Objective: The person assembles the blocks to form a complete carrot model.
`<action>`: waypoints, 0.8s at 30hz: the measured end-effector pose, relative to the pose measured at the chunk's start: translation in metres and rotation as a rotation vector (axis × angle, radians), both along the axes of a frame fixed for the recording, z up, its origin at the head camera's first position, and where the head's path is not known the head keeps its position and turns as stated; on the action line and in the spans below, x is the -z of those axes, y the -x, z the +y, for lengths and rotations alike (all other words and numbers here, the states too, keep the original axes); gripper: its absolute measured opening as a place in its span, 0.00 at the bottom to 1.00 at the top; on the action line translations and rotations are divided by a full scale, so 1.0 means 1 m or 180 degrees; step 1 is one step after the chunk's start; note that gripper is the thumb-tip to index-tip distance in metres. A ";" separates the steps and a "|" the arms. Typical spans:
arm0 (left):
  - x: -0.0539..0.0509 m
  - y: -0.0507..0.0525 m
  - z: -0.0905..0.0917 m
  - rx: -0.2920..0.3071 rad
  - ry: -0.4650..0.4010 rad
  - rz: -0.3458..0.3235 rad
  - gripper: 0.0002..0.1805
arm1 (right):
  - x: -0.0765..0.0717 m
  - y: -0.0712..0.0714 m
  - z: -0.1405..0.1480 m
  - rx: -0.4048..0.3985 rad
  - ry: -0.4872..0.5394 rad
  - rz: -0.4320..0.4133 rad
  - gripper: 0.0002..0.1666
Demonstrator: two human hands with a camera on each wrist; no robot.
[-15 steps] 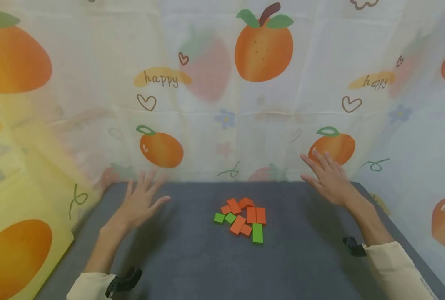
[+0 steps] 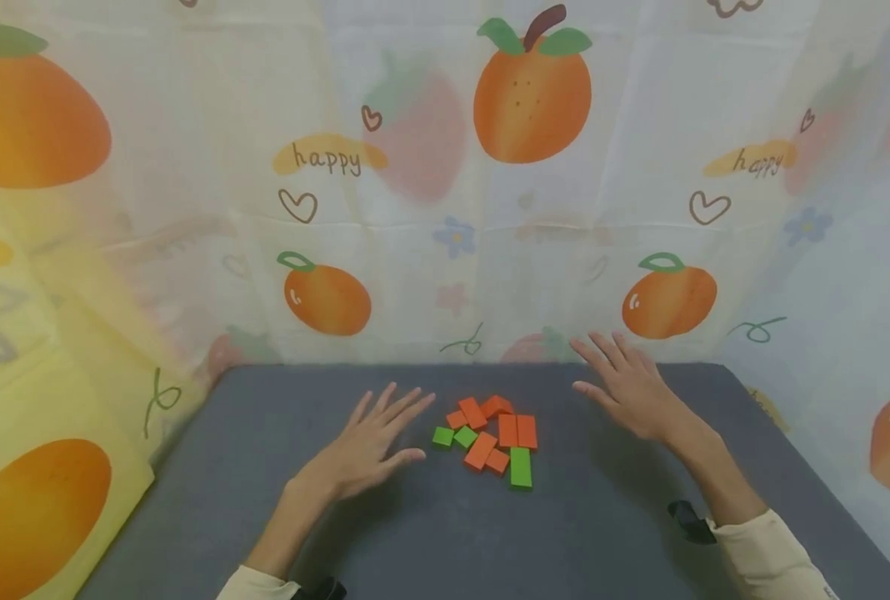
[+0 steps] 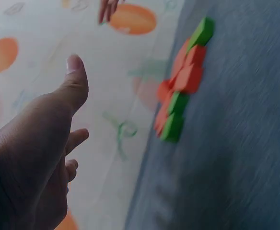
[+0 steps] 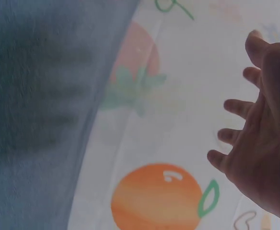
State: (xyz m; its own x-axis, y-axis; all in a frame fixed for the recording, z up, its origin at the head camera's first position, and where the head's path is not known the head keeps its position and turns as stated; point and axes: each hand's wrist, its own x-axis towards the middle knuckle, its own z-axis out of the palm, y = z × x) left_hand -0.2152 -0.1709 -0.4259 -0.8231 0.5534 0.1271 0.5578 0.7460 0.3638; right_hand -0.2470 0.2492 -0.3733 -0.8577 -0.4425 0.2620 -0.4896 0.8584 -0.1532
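Patterned cloth (image 2: pixel 535 275): pale backdrop behind and at both sides, printed with fruit, hearts and "happy".
Table (image 2: pixel 490 542): dark grey top, meets cloth at far edge.
Left hand (image 2: pixel 370 450): above table, left of the blocks, palm down; grip wide, fingers spread, fingertips near the cluster but apart from it.
Right hand (image 2: pixel 628 396): raised over far right part of table, right of the blocks; grip wide, fingers spread, well apart from them.
Sleeves (image 2: pixel 771 554): cream, on both forearms.
Block cluster (image 2: pixel 485 443): on table between the hands, toward far edge; loose group, some touching.
Wristbands (image 2: pixel 691 522): black, one per wrist; left cut off by frame.
Orange blocks (image 2: pixel 507 431): seven, mixed sizes; two upright-looking oblongs side by side at right.
Green oblong (image 2: pixel 521 468): at near right, against that pair.
Small green blocks (image 2: pixel 442 437): two, cluster's left side.
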 end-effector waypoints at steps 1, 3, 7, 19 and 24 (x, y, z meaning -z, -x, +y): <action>0.003 0.001 0.008 0.0081 0.0027 -0.0035 0.42 | 0.002 -0.001 -0.002 -0.0035 -0.0018 -0.0028 0.40; 0.008 0.004 0.023 0.0243 0.0081 -0.0096 0.42 | 0.006 -0.004 -0.007 -0.0089 -0.0024 -0.0136 0.40; 0.017 0.015 0.051 0.0514 0.0225 -0.0107 0.41 | 0.016 -0.005 -0.016 -0.0205 -0.0023 -0.0335 0.40; 0.035 0.033 0.092 0.0881 0.0825 0.0157 0.43 | 0.054 0.004 -0.038 -0.0569 -0.0201 -0.0725 0.37; 0.036 0.030 0.092 0.0829 0.0974 0.0194 0.37 | 0.066 0.008 -0.045 -0.0706 -0.0303 -0.0818 0.37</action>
